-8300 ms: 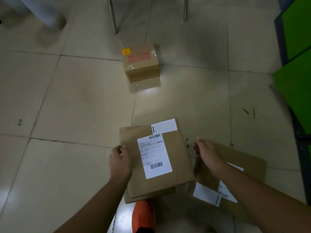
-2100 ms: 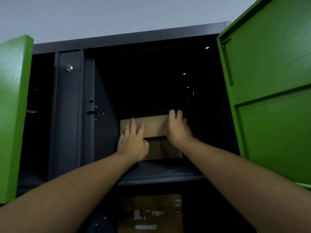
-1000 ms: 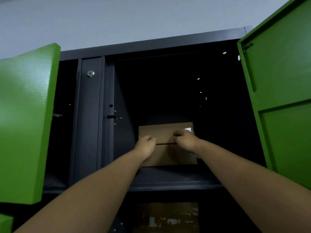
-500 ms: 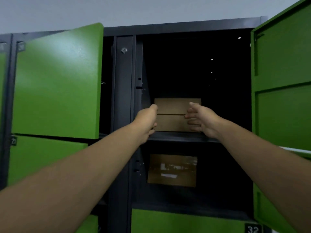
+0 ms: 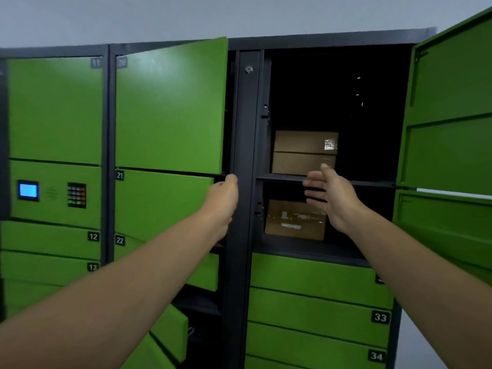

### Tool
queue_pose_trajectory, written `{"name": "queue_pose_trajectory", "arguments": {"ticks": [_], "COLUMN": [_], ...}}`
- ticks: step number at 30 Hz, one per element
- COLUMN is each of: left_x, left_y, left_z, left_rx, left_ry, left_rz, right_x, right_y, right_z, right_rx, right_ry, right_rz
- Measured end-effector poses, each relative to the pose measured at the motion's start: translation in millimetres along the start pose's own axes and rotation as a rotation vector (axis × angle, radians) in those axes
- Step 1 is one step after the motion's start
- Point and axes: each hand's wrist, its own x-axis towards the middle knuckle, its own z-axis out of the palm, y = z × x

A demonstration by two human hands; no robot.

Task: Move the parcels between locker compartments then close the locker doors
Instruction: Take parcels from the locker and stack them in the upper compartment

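Stack of two brown parcels (image 5: 304, 151) sits on dark shelf (image 5: 372, 183) in top open compartment; third parcel (image 5: 290, 222) in compartment below. Right grip (image 5: 330, 198) spread, empty, before shelf edge. Left grip (image 5: 223, 198) beside ajar door 21 (image 5: 159, 203); fingers hidden, possibly curled. Pale grey wall (image 5: 239, 14) above.

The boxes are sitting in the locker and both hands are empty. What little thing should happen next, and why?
Probably the right hand should reach to the tall green metal door on the right and swing it shut. The two stacked brown cardboard parcels sit on the upper shelf, that door stands wide open, and neither it nor the left hand holds anything.
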Motion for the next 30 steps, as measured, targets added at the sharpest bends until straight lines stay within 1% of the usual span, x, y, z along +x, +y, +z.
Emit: {"name": "queue_pose_trajectory", "arguments": {"ticks": [6, 12, 18, 24, 27, 30], "left_x": [-45, -81, -138, -191, -214, -239], "left_y": [-37, -75, -149, -218, -254, -293], "left_z": [-78, -155, -235, -306, -336, -359], "left_rx": [0.141, 0.186, 0.238, 0.304, 0.280, 0.229], "left_ry": [0.062, 0.181, 0.301, 0.419, 0.497, 0.573], "left_rz": [-0.063, -0.090, -0.189, -0.277, -0.333, -0.430], "right_x": [-60, -105, -166, -226, -257, -285], "right_y": [41, 86, 142, 211, 257, 301], "right_z": [28, 68, 132, 177, 197, 215], "right_rx": [-0.072, -0.073, -0.066, -0.088, -0.136, -0.203], "right_ry": [-0.093, -0.180, -0.286, -0.369, -0.440, -0.522], "right_rz": [0.152, 0.245, 0.371, 0.495, 0.567, 0.652]}}
